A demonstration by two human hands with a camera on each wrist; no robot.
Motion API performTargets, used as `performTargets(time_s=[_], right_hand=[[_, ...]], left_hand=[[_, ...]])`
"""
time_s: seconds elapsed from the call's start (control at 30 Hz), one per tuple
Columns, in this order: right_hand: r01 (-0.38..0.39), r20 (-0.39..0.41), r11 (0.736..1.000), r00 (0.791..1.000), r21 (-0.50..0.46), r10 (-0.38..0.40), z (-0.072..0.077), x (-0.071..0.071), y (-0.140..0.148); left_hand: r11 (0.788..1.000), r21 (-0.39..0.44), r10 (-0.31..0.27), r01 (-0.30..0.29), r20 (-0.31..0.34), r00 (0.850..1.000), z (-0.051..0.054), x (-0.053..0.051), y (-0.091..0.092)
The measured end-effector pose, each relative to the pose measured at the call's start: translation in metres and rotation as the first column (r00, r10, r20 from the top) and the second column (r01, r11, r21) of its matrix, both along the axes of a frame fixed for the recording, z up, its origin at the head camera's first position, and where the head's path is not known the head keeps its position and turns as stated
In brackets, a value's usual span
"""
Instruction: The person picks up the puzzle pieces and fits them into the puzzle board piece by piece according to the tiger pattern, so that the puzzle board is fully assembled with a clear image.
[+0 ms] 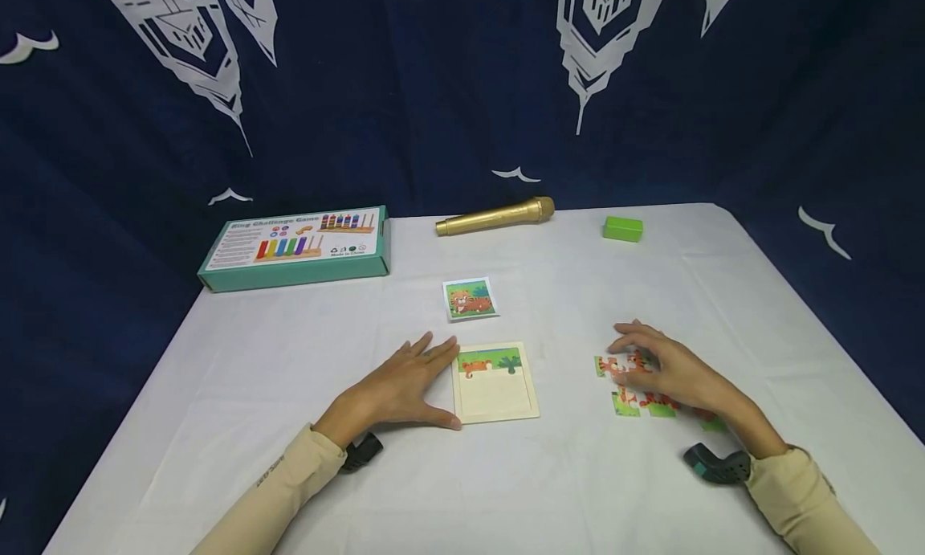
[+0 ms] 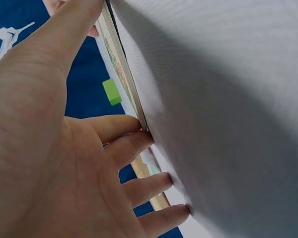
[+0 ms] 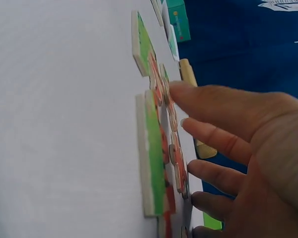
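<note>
We see the left hand (image 1: 405,386) spread wide against the puzzle tray (image 1: 499,401), whose top holds fitted pieces (image 1: 477,365), while the right hand (image 1: 679,370), fingers parted, arches over loose pieces (image 1: 625,406) right of the tray.

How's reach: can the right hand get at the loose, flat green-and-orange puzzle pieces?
Likely yes: the right hand is right at the puzzle pieces, and no other object seems to cover them or block its way.

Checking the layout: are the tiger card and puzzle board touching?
Apart. The head view shows white tablecloth between the tiger card and the puzzle board.
</note>
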State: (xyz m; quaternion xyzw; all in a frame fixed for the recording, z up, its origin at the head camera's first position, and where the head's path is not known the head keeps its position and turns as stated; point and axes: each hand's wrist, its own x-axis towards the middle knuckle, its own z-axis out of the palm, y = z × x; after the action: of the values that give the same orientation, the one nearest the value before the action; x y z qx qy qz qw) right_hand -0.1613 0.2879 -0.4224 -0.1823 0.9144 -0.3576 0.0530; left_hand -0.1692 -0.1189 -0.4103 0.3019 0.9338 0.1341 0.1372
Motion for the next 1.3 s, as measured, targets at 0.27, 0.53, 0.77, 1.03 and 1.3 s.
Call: performTargets(time_s=[0.27, 0.53, 0.77, 1.03, 1.3], right_hand=[[-0.008, -0.037, 1.0, 0.999, 0.017, 0.008, 0.0001, 0.0004, -0.0011], [0.002, -0.078, 0.999, 0.997, 0.039, 0.001, -0.0023, 0.0, -0.0031], [-0.021, -0.094, 0.999, 0.995, 0.035, 0.024, -0.0028, 0.0008, -0.0034], [-0.023, -0.105, 1.0, 0.994, 0.022, 0.025, -0.0039, 0.0009, -0.0048], [-0.008, -0.077, 1.0, 0.997, -0.003, 0.008, -0.0038, 0.0004, -0.0065]], left_hand=[[1.0, 0.004, 0.001, -0.001, -0.003, 1.0, -0.0005, 0.0002, -0.0006], [1.0, 0.006, 0.003, -0.003, -0.002, 1.0, -0.0002, 0.0007, -0.0001], [1.0, -0.001, -0.001, 0.001, -0.006, 1.0, -0.0018, -0.0002, -0.0001], [1.0, 0.004, -0.002, 0.002, -0.006, 1.0, -0.001, -0.0003, 0.0003], [1.0, 0.012, 0.0, 0.0, 0.0, 1.0, -0.0008, -0.0001, 0.0009]])
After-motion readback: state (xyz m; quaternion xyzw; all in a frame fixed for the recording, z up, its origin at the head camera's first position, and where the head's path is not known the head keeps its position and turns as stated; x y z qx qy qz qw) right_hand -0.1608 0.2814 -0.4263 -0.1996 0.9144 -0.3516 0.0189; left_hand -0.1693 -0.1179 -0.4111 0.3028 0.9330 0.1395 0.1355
